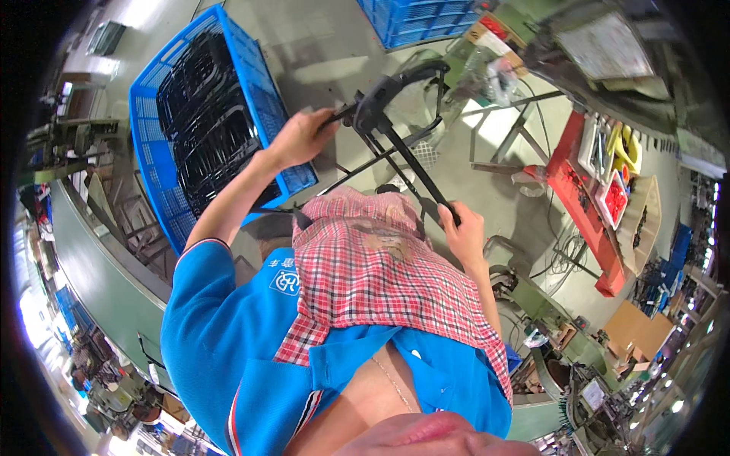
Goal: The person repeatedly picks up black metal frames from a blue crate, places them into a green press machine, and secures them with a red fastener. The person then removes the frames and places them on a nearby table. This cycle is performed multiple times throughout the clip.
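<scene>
Both my hands hold a black tubular frame [408,161] that looks like part of a stroller frame. It has a rounded joint housing and a curved bar at the far end, with thinner rods crossing below. My left hand [306,137] is closed round a black tube left of the joint. Nearer my body, my right hand [464,228] is closed round the lower end of the long straight tube. Part of the frame's lower end is hidden by the red checked apron [357,262] over my front.
A blue crate [262,83] full of black tubular parts stands at the left, and another blue crate [414,23] at the far side. On the right, a red rack [582,209] carries small-part bins. A green-grey table [106,262] lies at the left, machines around.
</scene>
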### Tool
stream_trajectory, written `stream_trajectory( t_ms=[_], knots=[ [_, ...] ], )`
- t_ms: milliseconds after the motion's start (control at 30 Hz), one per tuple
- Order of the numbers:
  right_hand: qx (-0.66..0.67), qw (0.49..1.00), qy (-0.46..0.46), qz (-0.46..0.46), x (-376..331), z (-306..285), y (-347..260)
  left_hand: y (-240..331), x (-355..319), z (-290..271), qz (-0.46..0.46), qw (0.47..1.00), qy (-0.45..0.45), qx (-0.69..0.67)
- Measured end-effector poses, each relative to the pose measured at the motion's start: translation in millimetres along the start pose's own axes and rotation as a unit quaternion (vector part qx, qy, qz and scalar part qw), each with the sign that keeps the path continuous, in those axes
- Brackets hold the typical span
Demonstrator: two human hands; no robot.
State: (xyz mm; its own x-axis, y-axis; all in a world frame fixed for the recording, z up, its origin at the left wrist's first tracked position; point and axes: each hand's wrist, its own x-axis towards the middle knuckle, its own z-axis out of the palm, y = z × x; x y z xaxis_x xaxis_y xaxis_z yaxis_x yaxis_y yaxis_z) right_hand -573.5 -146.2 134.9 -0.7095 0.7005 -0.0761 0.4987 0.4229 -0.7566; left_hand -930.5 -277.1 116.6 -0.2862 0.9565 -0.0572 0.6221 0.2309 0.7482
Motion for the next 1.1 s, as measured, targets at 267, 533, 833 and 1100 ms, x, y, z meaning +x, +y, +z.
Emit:
stream_trajectory(
  t_ms=[267, 533, 833, 1100],
  knots=[
    [0.007, 0.998, -0.043, 0.038, 80.6, -60.3, 18.1, 77.2, 81.6, 83.2, 0.120, 0.988, -0.083, 0.057],
    [-0.056, 0.998, 0.017, -0.027, 155.4, -85.1, 33.1, 110.4, 183.4, 65.5, 0.128, 0.973, -0.068, 0.177],
    [-0.144, 0.989, 0.004, 0.031, 214.4, -98.9, 31.8, 107.9, 259.0, 45.2, 0.200, 0.963, -0.077, 0.163],
    [-0.125, 0.990, 0.028, 0.053, 213.5, -91.5, 41.6, 108.4, 280.5, 48.6, 0.179, 0.962, -0.144, 0.151]
  ],
)
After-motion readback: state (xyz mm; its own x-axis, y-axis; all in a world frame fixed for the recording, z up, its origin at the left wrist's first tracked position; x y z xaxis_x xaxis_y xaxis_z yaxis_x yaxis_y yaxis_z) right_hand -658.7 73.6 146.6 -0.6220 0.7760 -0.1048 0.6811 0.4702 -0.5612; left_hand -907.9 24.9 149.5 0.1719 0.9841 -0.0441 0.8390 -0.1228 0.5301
